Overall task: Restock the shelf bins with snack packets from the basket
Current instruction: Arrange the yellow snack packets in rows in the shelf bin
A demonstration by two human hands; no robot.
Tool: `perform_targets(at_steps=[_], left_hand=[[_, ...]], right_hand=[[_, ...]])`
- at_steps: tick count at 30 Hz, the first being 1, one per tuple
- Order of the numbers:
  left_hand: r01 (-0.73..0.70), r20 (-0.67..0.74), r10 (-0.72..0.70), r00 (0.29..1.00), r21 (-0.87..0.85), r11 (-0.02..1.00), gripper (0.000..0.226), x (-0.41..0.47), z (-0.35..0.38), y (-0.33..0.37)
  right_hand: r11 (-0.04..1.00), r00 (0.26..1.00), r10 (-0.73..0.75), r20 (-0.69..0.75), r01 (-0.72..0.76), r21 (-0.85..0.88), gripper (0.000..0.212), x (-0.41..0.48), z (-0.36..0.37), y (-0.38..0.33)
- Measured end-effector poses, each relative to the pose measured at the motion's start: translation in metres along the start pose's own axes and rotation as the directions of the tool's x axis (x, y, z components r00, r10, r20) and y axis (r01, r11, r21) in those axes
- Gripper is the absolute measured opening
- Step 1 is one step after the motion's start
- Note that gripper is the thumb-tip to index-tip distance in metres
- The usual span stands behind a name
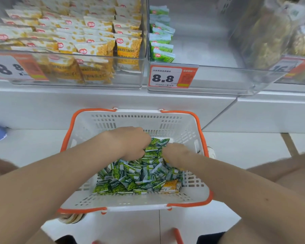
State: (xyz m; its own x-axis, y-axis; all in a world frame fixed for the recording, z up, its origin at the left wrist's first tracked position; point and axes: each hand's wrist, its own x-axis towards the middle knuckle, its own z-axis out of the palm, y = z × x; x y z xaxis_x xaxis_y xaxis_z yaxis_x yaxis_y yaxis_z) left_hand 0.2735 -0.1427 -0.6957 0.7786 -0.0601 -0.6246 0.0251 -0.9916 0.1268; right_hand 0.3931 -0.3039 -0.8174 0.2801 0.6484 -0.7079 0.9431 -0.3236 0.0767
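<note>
- Grip: your left hand is curled over a clump of green packets at the 12 o'clock end of the pile, fingers closed round some of them.
- Your right hand presses in from 3 o'clock. Its fingers are buried in the pile, so I cannot tell whether they grip.
- Squeeze the clump between both hands and lift it straight up, so strays drop back into the basket and not onto the floor.
- Aim for the middle bin at 12 o'clock, which is mostly bare, with a green row against its left wall.
- Leave the yellow packet at 5 o'clock in the pile. It probably belongs in the full bin at 11 o'clock.
- Clear the basket's far rim and the bin's front lip above the price tag.
</note>
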Motion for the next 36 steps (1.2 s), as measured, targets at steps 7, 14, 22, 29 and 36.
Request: perform_targets(at_steps=[7, 14, 22, 29, 36], left_hand=[[0.116, -0.096, -0.128, 0.987, -0.122, 0.986, 0.032, -0.021, -0.007, -0.002], [0.074, -0.216, -0.161, 0.963, -0.359, 0.930, 0.055, -0.051, -0.025, -0.018], [-0.206, -0.357, -0.275, 0.893, -0.866, 0.456, 0.027, -0.088, -0.057, -0.027], [-0.364, -0.371, -0.352, 0.859, -0.927, 0.090, 0.027, -0.104, -0.069, -0.029], [-0.410, -0.374, -0.366, 0.852, -0.912, -0.021, 0.037, -0.110, -0.074, -0.034]], right_hand=[[0.724, 0.979, 0.121, -0.167, 0.028, 0.689, 0.023, -0.016, -0.065, 0.007], [0.004, 0.951, 0.189, -0.246, 0.250, 0.968, 0.027, -0.083, -0.143, -0.030], [-0.017, 0.830, 0.317, -0.460, 0.490, 0.872, 0.014, -0.131, -0.189, -0.036], [0.354, 0.534, 0.427, -0.730, 0.644, 0.678, 0.029, -0.132, -0.204, -0.026], [-0.007, 0.604, 0.425, -0.675, 0.747, 0.664, 0.010, -0.134, -0.211, -0.032]])
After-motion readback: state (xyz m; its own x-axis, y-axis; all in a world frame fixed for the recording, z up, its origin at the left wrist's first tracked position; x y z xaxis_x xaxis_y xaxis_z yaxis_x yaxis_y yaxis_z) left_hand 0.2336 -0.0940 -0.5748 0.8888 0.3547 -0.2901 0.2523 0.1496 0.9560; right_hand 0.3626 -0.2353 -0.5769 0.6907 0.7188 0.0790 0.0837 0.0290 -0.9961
